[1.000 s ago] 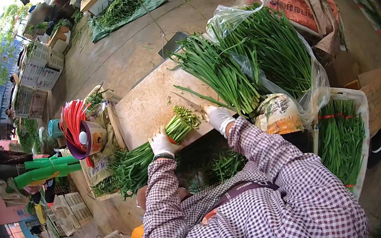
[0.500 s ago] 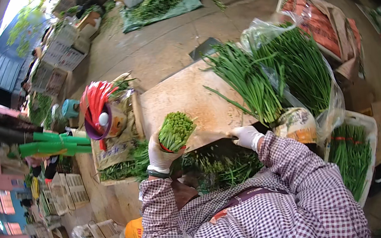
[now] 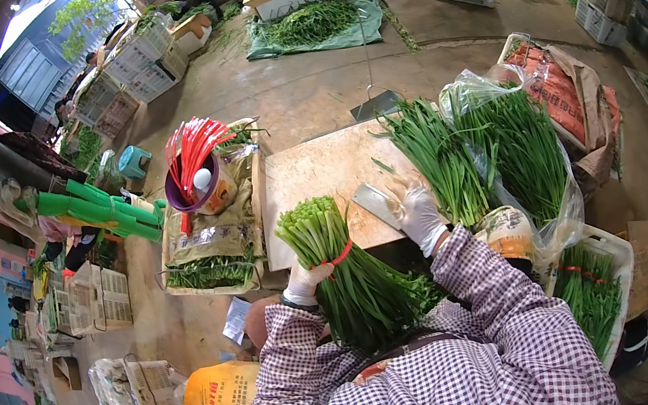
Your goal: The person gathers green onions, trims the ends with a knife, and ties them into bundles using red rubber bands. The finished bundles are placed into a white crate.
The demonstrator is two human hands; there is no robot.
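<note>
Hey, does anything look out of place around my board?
Two small things: a stray green leaf on the board near your right hand, apart from the leafy pile, and a loose paper sheet left of your left forearm, apparently litter on the floor.

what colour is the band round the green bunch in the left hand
Red; the band shows best in the head view.

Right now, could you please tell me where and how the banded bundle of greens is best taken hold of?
Probably around the stalks of the bundle at the red band, coming from the left, where the left hand holds it. The band gathers the stalks there, while the leaves spread beyond it, and the knife in the right hand is on the opposite side.
</note>
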